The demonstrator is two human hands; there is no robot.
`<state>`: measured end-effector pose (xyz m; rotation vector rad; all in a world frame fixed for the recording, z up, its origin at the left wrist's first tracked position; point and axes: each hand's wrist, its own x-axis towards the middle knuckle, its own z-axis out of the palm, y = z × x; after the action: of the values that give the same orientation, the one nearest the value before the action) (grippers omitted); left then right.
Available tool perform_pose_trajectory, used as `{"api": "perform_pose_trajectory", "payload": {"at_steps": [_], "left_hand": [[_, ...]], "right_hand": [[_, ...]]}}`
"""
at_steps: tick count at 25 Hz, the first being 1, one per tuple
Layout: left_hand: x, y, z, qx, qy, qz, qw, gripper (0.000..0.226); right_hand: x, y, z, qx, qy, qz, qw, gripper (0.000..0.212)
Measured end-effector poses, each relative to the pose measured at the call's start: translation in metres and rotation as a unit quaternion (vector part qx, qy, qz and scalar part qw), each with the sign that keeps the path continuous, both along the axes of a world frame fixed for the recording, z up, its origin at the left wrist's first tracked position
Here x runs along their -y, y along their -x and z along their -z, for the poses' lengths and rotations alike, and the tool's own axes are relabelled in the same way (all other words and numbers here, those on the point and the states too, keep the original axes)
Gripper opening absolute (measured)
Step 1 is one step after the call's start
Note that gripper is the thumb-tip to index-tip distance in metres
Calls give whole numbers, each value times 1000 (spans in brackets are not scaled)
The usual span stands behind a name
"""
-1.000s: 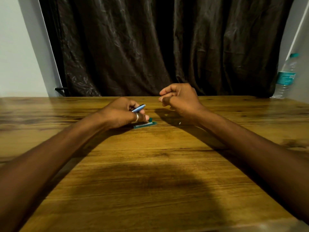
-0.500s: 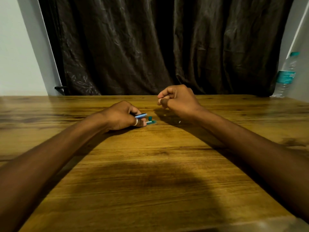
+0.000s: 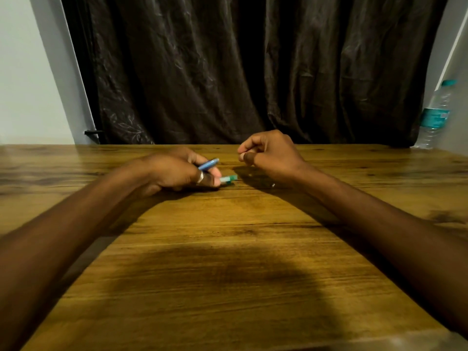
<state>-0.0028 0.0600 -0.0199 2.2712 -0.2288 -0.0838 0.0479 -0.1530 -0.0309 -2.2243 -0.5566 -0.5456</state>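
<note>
A wooden table (image 3: 228,287) with strong brown grain fills the lower view, and a shadow lies over its near part. Far out on it, near the middle, the left hand (image 3: 177,171) rests on the wood. Its curled fingers grip a slim blue stick (image 3: 209,164), smooth and a little shiny, which points up and to the right. Just under it a small teal piece (image 3: 229,178) lies flat on the table, and the fingertips of the same hand touch its left end. It looks like hard plastic, short and blocky, with a paler part. A metal ring (image 3: 200,177) sits on one finger.

The right hand (image 3: 271,153) hovers near, a little apart, with the fingers curled and the thumb at the index finger; I cannot tell if it pinches something.

The risk, I think, is that the teal piece is small and light, so a push from the fingertips could make it slide away over the smooth wood. Also the stick could slip while this hand does two jobs.

Behind hangs a dark, creased curtain (image 3: 228,72), and a clear plastic bottle (image 3: 434,117) stands far right.
</note>
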Motion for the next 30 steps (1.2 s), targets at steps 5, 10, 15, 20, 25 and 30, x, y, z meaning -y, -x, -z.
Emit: {"api": "perform_pose_trajectory", "payload": {"at_steps": [5, 10, 15, 20, 25, 30], "left_hand": [[-14, -3, -11, 15, 81, -107, 991, 9], [-8, -1, -9, 19, 61, -121, 991, 10], [-8, -1, -9, 14, 63, -125, 990, 11], [-7, -1, -9, 5, 62, -117, 991, 11], [-7, 0, -8, 2, 58, -101, 993, 12], [-2, 0, -4, 7, 89, -86, 992, 12]], "right_hand": [[-4, -1, 13, -27, 52, -52, 997, 13], [-7, 7, 13, -4, 153, -78, 985, 21], [-9, 8, 14, 8, 173, -81, 982, 20], [-10, 6, 13, -26, 101, -60, 993, 15], [-6, 4, 0, -128, -159, -52, 978, 19], [-5, 10, -9, -249, -325, -110, 906, 21]]}}
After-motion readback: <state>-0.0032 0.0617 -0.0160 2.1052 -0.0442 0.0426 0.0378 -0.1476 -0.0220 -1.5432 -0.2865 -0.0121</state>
